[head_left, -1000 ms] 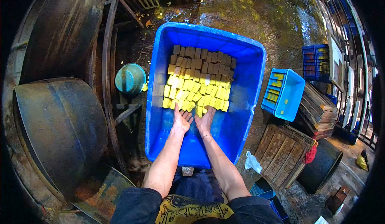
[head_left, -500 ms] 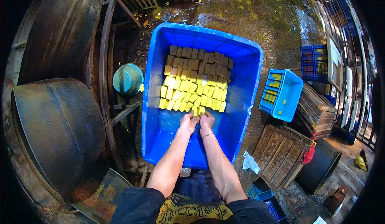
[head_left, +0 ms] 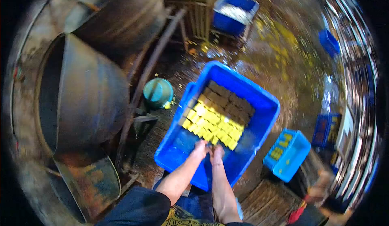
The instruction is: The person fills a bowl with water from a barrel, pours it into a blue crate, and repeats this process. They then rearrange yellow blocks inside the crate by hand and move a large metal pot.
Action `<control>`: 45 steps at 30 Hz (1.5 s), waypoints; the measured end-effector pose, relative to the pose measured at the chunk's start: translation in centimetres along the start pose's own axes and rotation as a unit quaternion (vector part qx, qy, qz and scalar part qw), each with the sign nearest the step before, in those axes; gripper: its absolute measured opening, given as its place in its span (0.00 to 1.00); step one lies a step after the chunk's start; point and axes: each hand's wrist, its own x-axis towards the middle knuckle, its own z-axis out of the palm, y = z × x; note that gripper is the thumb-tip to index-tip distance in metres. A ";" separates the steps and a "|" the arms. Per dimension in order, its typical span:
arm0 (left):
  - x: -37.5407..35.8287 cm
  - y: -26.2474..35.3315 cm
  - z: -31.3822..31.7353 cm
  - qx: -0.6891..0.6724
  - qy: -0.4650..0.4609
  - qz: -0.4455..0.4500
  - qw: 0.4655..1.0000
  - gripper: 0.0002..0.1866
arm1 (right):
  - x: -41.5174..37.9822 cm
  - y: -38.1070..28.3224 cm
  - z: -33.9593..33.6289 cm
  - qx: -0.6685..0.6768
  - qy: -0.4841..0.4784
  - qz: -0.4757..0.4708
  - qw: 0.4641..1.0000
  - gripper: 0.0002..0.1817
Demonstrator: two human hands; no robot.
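Both hands sit side by side inside the blue tub (head_left: 259, 126), at its near end. The left hand (head_left: 199, 148) and right hand (head_left: 216, 152) almost touch each other. Motion blur hides the fingers, so I cannot tell how far open they are or whether they hold a block.

The yellow blocks (head_left: 212, 124) lie just beyond the fingertips, the nearest row right at them. The brown blocks (head_left: 231, 102) lie farther off, past the yellow ones. The rows run across the tub, slanting from the left down to the right, so the right hand is slightly nearer the nearest corner of the block bed.

Well to the right stands a small crate (head_left: 289, 155); to the left, a teal lid (head_left: 158, 92) and a large drum (head_left: 87, 94).
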 end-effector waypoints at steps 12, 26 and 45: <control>-21.8 4.9 0.0 0.282 -0.102 0.347 0.889 0.22 | -16.1 -11.8 -0.2 -0.402 -0.249 -0.125 0.872 0.17; -37.0 1.0 -41.1 0.539 0.314 0.323 0.711 0.26 | -17.4 -29.7 -10.7 -0.654 -0.021 -0.579 0.486 0.15; -56.3 -1.8 -47.1 0.159 0.587 0.588 0.533 0.24 | -32.3 -0.6 6.5 -0.525 -0.315 -0.477 0.630 0.13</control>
